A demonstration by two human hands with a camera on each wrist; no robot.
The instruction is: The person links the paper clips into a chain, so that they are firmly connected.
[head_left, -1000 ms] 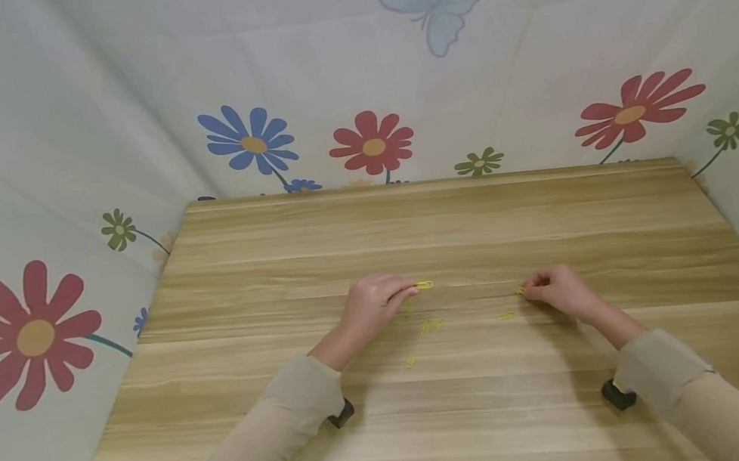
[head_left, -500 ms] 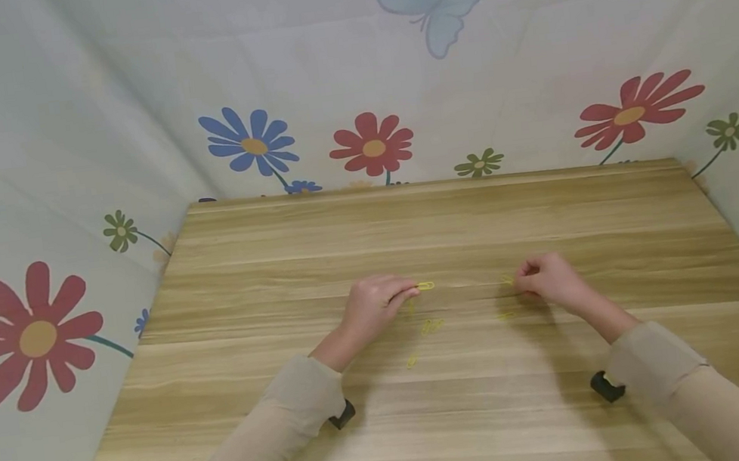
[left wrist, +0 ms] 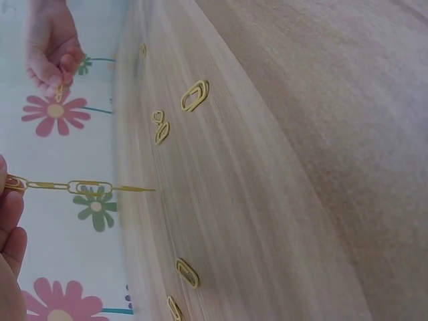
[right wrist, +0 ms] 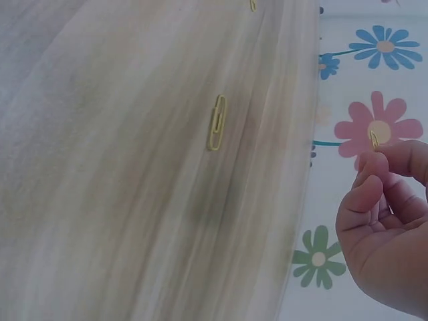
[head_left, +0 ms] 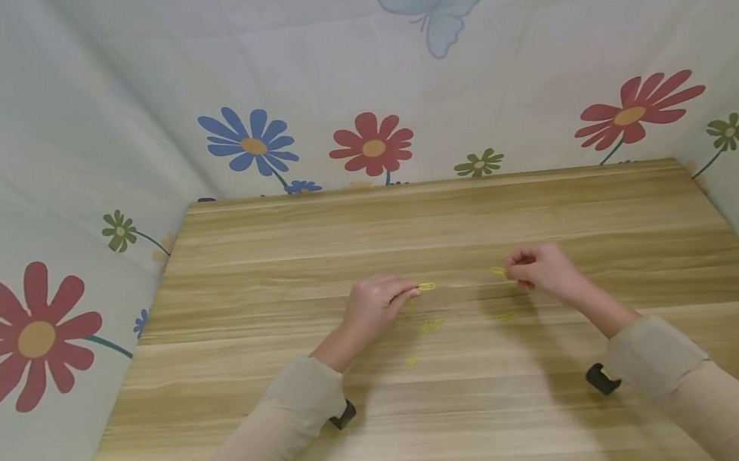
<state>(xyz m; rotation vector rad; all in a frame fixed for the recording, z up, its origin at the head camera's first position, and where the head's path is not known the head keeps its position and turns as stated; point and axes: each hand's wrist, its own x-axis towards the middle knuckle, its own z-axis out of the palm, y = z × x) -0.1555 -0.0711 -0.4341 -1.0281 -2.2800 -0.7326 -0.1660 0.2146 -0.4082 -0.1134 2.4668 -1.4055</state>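
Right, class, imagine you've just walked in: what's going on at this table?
A person's left hand holds a short chain of linked yellow paper clips, part of it hanging below the hand. The right hand pinches a single clip, held apart from the chain and not linked to it. Both hands are raised above the table, where other clips lie scattered.

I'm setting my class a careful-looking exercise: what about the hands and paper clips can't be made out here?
- Left wrist view: most of the left hand, cropped by the left edge.
- Right wrist view: one end of the pinched paper clip, hidden by the right hand.
- Same view: another clip, cropped by the top edge.
- Head view: details of the loose clips, too small.
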